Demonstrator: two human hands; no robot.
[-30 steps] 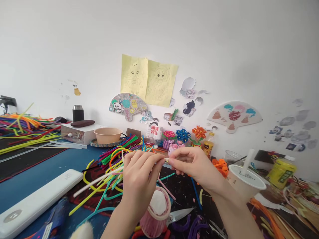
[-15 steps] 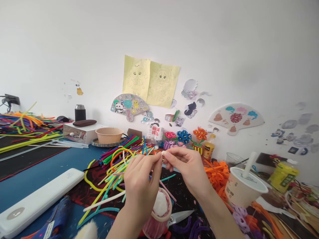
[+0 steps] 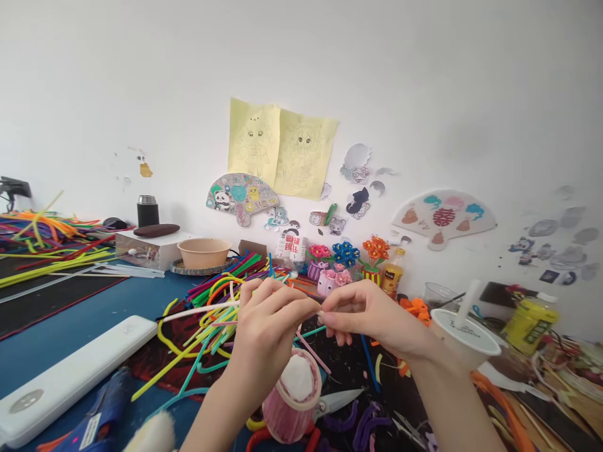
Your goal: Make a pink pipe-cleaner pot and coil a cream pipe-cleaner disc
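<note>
My left hand (image 3: 268,326) is closed on a white pipe cleaner (image 3: 202,309), whose long tail sticks out to the left past the knuckles. Finger and thumb of my right hand (image 3: 358,314) pinch its small pale tip where the two hands meet; the fingers mostly hide that end. Below the hands stands a pink striped cup-shaped pot (image 3: 289,411) with white filling and a pale rim. Scissors (image 3: 336,402) lie open-bladed beside the pot. Behind my left hand spreads a loose heap of coloured pipe cleaners (image 3: 202,345).
At the left are a long white device (image 3: 80,370) and a blue glue gun (image 3: 101,411). Small pipe-cleaner flower pots (image 3: 346,257) stand by the wall. A lidded cup with a straw (image 3: 464,336) is at right, near a yellow bottle (image 3: 530,323). Purple pieces (image 3: 367,420) lie in front.
Both hands have moved slightly lower, and my right hand has turned flatter. The pipe cleaner's tail has swung up to nearly level. The view has shifted slightly.
</note>
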